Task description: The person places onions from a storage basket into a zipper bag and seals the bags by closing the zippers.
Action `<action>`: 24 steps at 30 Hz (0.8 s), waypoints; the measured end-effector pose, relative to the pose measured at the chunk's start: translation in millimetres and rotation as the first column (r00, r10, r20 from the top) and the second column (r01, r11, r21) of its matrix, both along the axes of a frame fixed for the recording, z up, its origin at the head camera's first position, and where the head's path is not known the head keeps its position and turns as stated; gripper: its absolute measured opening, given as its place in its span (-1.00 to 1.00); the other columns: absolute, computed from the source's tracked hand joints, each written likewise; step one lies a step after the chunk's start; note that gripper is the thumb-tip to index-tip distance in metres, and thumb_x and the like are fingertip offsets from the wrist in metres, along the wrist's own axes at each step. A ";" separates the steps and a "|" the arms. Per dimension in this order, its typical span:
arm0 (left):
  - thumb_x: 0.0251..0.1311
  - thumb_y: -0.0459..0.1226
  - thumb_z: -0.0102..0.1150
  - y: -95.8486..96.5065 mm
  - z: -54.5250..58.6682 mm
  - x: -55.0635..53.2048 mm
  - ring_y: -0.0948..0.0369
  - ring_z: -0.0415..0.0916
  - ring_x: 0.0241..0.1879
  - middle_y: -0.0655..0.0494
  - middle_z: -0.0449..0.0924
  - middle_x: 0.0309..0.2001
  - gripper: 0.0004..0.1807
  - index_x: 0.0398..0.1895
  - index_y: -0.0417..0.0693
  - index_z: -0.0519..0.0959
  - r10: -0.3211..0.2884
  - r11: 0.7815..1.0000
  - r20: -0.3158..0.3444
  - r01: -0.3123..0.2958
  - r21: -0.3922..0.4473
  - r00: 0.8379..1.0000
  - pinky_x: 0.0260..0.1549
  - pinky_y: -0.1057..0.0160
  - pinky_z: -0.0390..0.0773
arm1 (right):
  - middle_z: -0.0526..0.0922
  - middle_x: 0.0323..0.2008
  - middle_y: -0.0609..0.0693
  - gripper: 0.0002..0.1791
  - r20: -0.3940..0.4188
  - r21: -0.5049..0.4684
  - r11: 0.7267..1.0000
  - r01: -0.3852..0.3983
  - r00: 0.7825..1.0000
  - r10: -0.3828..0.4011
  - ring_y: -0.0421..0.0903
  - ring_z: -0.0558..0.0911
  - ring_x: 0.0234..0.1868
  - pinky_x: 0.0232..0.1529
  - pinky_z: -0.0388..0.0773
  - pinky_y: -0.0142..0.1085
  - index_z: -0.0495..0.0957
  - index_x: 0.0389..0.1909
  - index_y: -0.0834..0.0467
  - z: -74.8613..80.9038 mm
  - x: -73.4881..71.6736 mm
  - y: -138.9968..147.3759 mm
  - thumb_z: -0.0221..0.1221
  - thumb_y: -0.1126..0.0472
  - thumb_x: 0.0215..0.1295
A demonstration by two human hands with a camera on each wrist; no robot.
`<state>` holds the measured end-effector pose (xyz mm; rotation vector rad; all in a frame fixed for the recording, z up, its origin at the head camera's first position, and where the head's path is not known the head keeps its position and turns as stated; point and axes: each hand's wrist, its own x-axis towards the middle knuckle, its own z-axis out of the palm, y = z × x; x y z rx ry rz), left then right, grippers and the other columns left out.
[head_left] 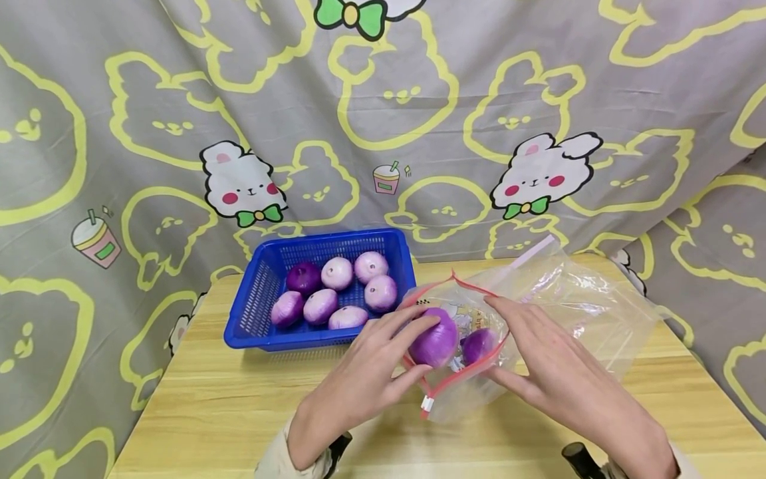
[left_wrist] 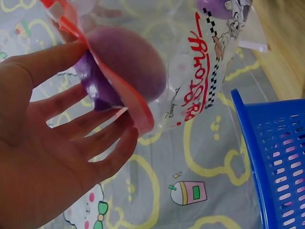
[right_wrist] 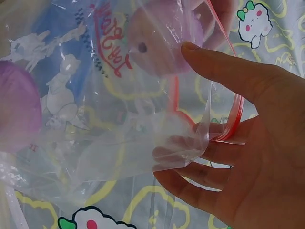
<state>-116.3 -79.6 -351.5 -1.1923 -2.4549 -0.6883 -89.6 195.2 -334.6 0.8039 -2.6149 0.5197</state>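
Observation:
A clear zip bag [head_left: 598,319] with a red zip edge lies on the table, its mouth spread wide toward me. My left hand [head_left: 371,366] holds a purple onion [head_left: 435,338] at that mouth, fingers over its top and thumb below. In the left wrist view, the onion [left_wrist: 131,64] is partly behind the clear film, and the thumb lies at the red edge. My right hand [head_left: 556,366] grips the mouth's right side, index finger and thumb spread along the rim. Another purple onion [head_left: 479,344] lies inside the bag, also at the right wrist view's left edge.
A blue plastic basket [head_left: 244,329] stands to the left of the bag, with several purple onions [head_left: 320,306] in it. The white zip slider [head_left: 427,403] hangs at the mouth's near corner. A patterned curtain [head_left: 443,213] hangs behind the wooden table [head_left: 197,399].

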 end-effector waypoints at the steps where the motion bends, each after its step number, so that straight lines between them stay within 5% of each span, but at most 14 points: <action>1: 0.25 -0.12 0.34 -0.1 -0.4 0.4 0.21 0.21 0.43 0.11 0.33 0.40 -0.34 0.41 0.07 0.37 -0.001 1.000 0.012 0.001 -0.009 1.000 0.20 0.07 0.42 | 0.45 0.30 0.06 0.04 -0.003 -0.002 1.000 -0.003 1.000 0.003 0.02 0.46 0.27 0.45 0.15 -0.11 0.12 0.52 0.11 -0.3 -0.2 -0.1 0.45 0.01 0.06; 10: 0.33 -0.12 0.25 -2.1 0.7 3.0 0.18 0.29 0.38 0.10 0.42 0.32 -0.49 0.32 0.06 0.45 -0.011 0.998 0.007 0.011 -0.063 1.000 0.27 0.06 0.39 | 0.47 0.28 0.08 0.03 -0.013 -0.003 1.000 -0.001 1.000 0.001 0.03 0.48 0.24 0.47 0.10 -0.15 0.12 0.52 0.12 -1.7 -1.9 -0.2 0.44 0.00 0.07; 17: 0.35 -0.19 0.21 -1.9 7.6 3.8 0.20 0.43 0.18 0.14 0.55 0.10 -0.70 0.10 -0.04 0.58 -0.044 0.996 -0.108 0.052 0.075 0.993 0.25 0.23 0.37 | 0.48 0.26 0.19 0.07 -0.035 -0.057 0.995 0.085 0.996 -0.087 0.19 0.50 0.20 0.03 0.49 0.22 0.16 0.50 0.14 0.3 -3.4 -0.7 0.51 0.02 -0.01; 24: 0.34 -0.24 0.21 -0.3 12.1 7.5 0.22 0.46 0.06 0.16 0.57 -0.01 -0.81 -0.04 -0.03 0.62 -0.032 0.978 -0.167 0.065 0.198 0.985 0.16 0.28 0.42 | 0.48 0.27 0.17 0.13 -0.091 -0.102 0.981 0.168 0.980 -0.177 0.16 0.52 0.14 0.01 0.46 0.19 0.16 0.50 0.14 2.1 -4.3 0.4 0.54 -0.01 -0.08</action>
